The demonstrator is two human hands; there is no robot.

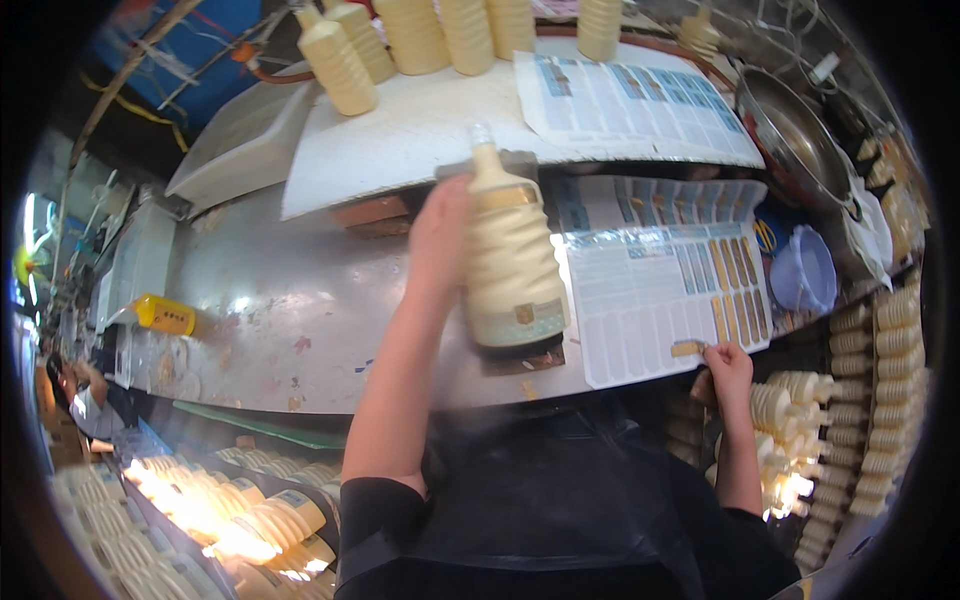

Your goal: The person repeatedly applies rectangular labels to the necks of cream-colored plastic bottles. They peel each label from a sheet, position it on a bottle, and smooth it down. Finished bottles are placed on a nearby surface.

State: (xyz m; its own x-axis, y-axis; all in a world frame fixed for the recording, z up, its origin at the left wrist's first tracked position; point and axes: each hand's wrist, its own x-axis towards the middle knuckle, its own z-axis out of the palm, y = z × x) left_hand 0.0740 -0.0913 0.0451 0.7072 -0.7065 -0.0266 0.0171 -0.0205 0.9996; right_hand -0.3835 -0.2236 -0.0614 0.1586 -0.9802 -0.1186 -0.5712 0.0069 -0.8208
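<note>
A cream bottle with a rippled body and a narrow neck stands upright near the middle of the metal table. A gold band rings its shoulder, and a pale green band with a small emblem runs low on it. My left hand, slightly blurred, grips the bottle from its left side; the fingertips are hidden behind it. At the front right corner of the decal sheets, my right hand pinches a small gold decal. Rows of gold and blue-grey decals are printed on those sheets.
Several cream bottles and another decal sheet rest on the raised white board. To the right are a lilac bucket and a metal pan. A yellow bottle lies at left. Stacked bottles flank me.
</note>
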